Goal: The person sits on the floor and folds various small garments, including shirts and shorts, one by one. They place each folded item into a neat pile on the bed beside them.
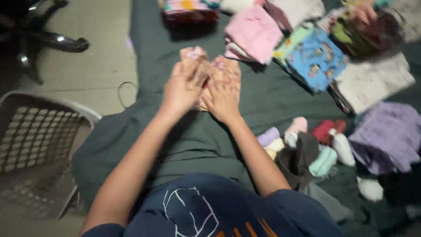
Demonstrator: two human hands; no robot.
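A person sits on the floor, seen from above, with both bare arms stretched forward over a dark green blanket. The left hand and right hand lie side by side, touching, both pressed flat on a small peach patterned cloth that rests on the blanket's middle. Fingers are spread over the cloth rather than curled round it; the picture is blurred, so finer grip cannot be told.

Beyond the cloth, at the blanket's far edge, sit folded stacks: a pink pile, then a blue printed garment and a white folded piece further right. A purple garment lies at the blanket's right side. Near the right forearm is a cluster of small rolled socks in pastel colours.

The blanket's left edge meets bare pale floor, where a white plastic laundry basket stands just off the blanket. The strip of blanket between the hands and the person's lap is open, as is the part left of the cloth.
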